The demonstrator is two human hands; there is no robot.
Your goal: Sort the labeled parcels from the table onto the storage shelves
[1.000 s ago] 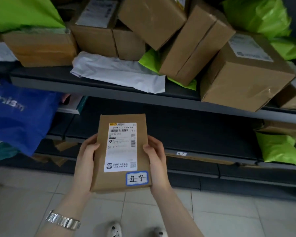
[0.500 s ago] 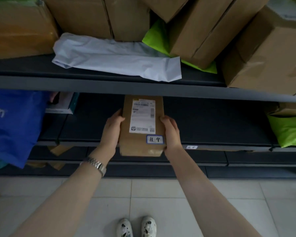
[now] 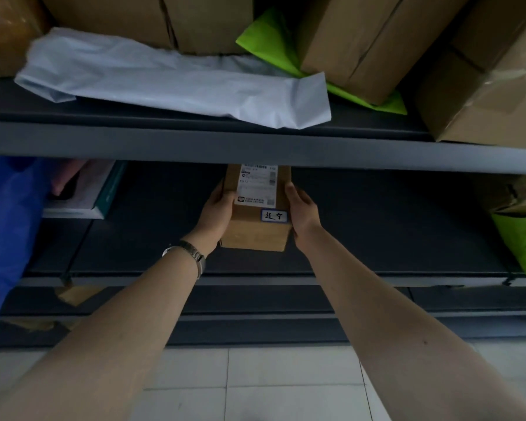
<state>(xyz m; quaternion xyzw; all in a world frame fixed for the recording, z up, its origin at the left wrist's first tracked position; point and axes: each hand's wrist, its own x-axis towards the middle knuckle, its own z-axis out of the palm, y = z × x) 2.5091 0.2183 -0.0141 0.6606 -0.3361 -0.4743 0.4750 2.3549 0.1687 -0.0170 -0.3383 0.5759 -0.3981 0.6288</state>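
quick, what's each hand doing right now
left hand: closed on the left side of the box
right hand: closed on its right side

1. The single head camera looks forward and down, close to the dark shelving (image 3: 255,147), which fills the view from 9 to 3 o'clock.
2. Pale floor tiles (image 3: 255,375) lie at 6 o'clock.
3. No second view overlaps.

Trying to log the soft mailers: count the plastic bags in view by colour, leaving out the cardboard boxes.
Green bags: 2
White bag: 1
Blue bag: 1
Total: 4
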